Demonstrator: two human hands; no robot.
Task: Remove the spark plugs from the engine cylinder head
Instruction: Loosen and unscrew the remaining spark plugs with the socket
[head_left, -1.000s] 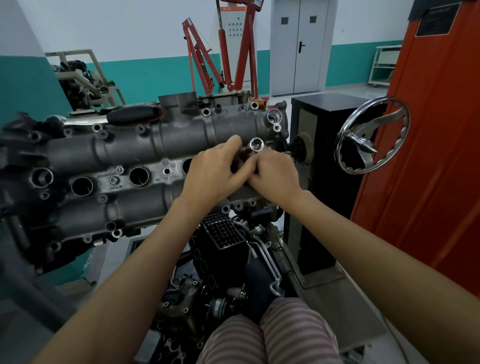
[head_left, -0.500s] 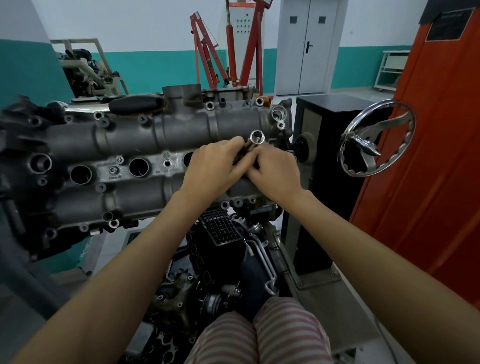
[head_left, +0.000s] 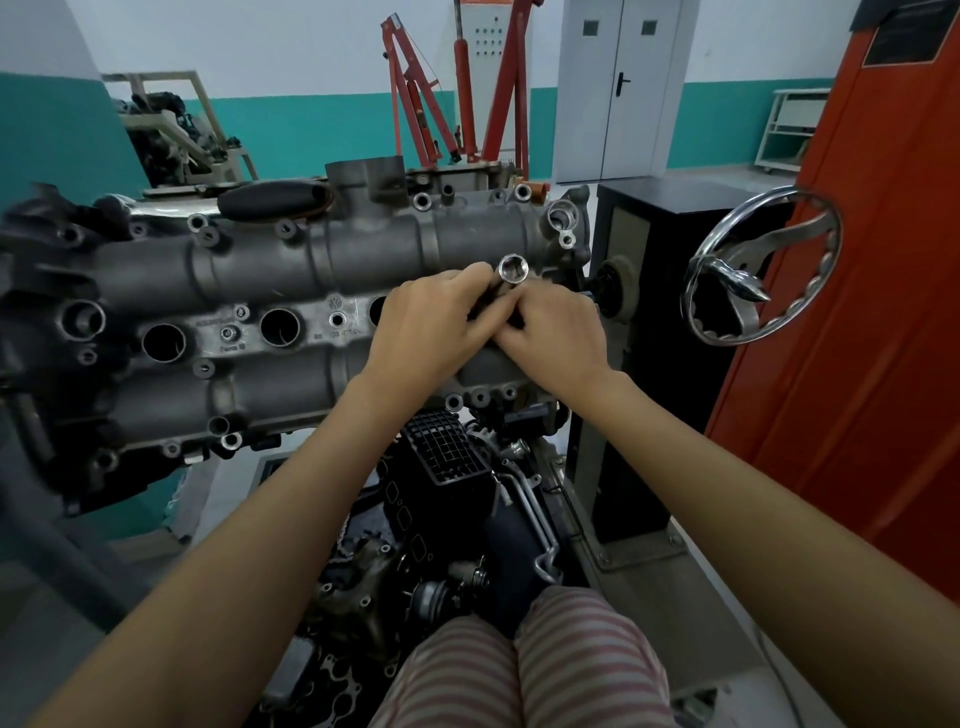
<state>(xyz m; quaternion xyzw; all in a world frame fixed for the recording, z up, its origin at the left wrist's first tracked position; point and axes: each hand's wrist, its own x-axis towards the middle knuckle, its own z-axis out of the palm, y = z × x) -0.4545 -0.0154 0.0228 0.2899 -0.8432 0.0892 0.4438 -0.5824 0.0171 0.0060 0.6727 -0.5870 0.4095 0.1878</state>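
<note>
The grey engine cylinder head (head_left: 260, 270) lies across the left and middle, with a row of round plug wells (head_left: 279, 326) along its centre. A shiny steel spark plug socket (head_left: 513, 271) sticks up near the head's right end, open end toward me. My left hand (head_left: 431, 325) and my right hand (head_left: 553, 335) meet around the socket's shaft, fingers curled on it just below the shiny end. The well under my hands is hidden. No spark plug is visible.
A chrome handwheel (head_left: 761, 267) on a black stand (head_left: 649, 332) sits right of the head. An orange cabinet (head_left: 872, 291) fills the right side. Black engine parts (head_left: 447, 467) lie below the head, above my striped trousers. A red hoist (head_left: 457, 93) stands behind.
The socket's shiny end has stayed between my hands while they shifted slightly around its shaft. The view has moved a little; the head sits in the same place.
</note>
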